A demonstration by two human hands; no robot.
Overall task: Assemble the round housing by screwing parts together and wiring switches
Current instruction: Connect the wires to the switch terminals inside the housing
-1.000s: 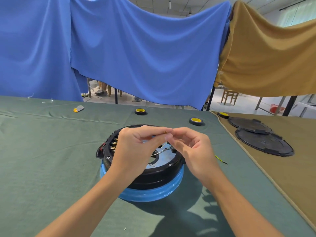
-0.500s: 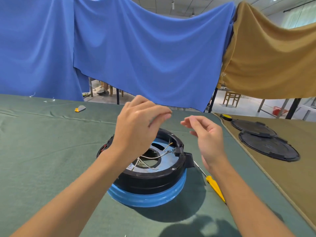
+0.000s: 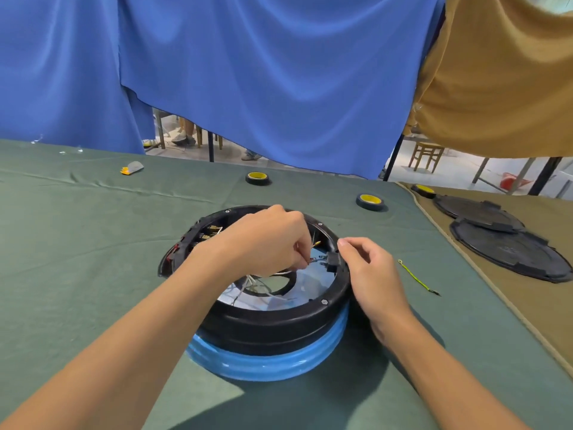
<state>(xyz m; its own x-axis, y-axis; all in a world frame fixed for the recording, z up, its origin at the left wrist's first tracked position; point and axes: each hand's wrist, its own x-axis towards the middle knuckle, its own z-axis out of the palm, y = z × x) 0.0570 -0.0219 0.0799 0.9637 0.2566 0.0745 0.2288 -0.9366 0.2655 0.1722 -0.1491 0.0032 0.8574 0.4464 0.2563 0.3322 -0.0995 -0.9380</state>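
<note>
Right now L hand (image 3: 266,240) fingers pinch a wire terminal (image 3: 311,260) inside the round housing (image 3: 279,330); R hand (image 3: 369,271) fingers curl on its rim by the black switch (image 3: 332,261). Housing = black ring on blue base, white wires (image 3: 257,285) inside, mid green table (image 3: 77,259). Loose wire (image 3: 415,276) near on R, tape rolls (image 3: 257,178) well behind; cloth spreads wide on L

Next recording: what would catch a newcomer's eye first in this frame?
The round housing, a black ring on a blue base, sits mid-table with both hands at it. The left hand pinches a thin wire inside the ring, while the right hand rests against the rim beside a small black switch. Behind hangs a big blue cloth, and two black lids lie at far right.
</note>
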